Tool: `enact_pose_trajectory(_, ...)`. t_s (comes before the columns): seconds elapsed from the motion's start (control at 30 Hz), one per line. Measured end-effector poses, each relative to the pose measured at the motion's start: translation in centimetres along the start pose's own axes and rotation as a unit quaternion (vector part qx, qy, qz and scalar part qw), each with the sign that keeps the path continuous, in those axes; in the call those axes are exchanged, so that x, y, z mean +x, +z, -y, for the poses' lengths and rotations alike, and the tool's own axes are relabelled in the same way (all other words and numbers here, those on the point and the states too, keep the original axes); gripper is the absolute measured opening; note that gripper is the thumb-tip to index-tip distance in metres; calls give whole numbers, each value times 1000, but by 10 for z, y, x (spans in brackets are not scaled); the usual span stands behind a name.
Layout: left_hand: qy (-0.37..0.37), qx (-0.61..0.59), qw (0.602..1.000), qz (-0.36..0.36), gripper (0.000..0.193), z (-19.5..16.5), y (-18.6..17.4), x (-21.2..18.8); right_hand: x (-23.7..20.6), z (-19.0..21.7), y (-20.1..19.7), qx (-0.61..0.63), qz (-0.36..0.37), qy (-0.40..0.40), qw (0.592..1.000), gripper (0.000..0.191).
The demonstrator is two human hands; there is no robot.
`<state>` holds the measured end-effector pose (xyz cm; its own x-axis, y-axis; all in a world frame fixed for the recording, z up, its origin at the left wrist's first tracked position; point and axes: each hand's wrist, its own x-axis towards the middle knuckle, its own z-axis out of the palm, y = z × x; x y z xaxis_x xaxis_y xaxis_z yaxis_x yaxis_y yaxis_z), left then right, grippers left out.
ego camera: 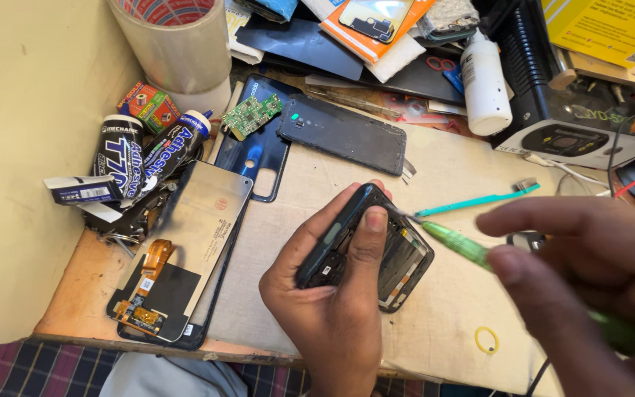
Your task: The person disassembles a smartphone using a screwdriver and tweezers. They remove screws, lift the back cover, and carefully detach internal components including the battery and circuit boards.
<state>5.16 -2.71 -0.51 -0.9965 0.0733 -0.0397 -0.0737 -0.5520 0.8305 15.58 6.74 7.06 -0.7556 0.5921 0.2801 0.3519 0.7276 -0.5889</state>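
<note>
My left hand (332,294) grips an opened dark phone body (398,261), tilted up off the table, my thumb pressing on its upper edge. Its inner parts face up to the right. My right hand (589,279), blurred and close to the camera, holds a green-handled screwdriver (457,244) whose tip touches the top corner of the phone body. A teal plastic pry tool (475,201) lies on the table just behind the screwdriver.
A detached screen panel with orange flex cable (185,250) lies at left. Behind it are a blue back cover (259,154), a green circuit board (251,114), a dark phone (343,134), black adhesive tubes (123,151), a tape roll (174,40) and a white bottle (485,81). A yellow ring (486,340) lies near the front.
</note>
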Motion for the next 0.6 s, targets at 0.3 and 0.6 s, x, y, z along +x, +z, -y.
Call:
enact_pose_trajectory(0.3,-118,-211,970,3,32,-2,-14,17,0,-143,-16,387,210,198,876,37)
enact_pose_trajectory(0.6,-254,-256,933,18,42,-16,-27,7,-19,-234,20,377,133,344,850,37)
